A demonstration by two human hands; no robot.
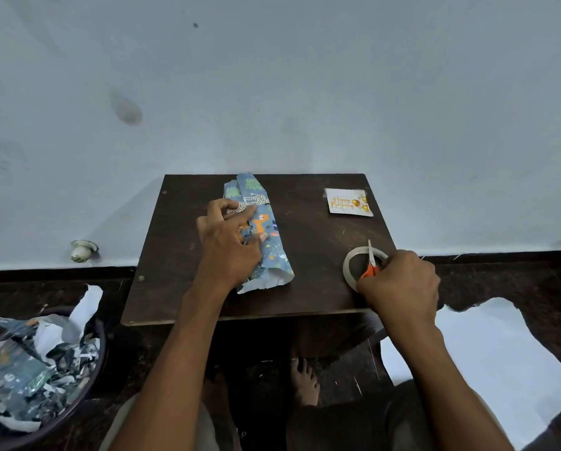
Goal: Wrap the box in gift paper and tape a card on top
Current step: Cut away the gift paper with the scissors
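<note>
Dark wood table (321, 281), matt and scuffed; box (266, 229) in printed blue gift paper, creased, white on its underside; glossy paper card (349, 202) with gold lettering; translucent plastic tape roll (349, 268); scissors (371, 262), metal blades, orange plastic handles.

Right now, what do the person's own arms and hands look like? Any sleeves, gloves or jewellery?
Both forearms are bare up to the bottom edge of the picture, with no sleeve showing. The left hand and the right hand wear no gloves. I can see no ring, watch or bracelet on either. The nails that show on the left hand look short and unpainted.
</note>
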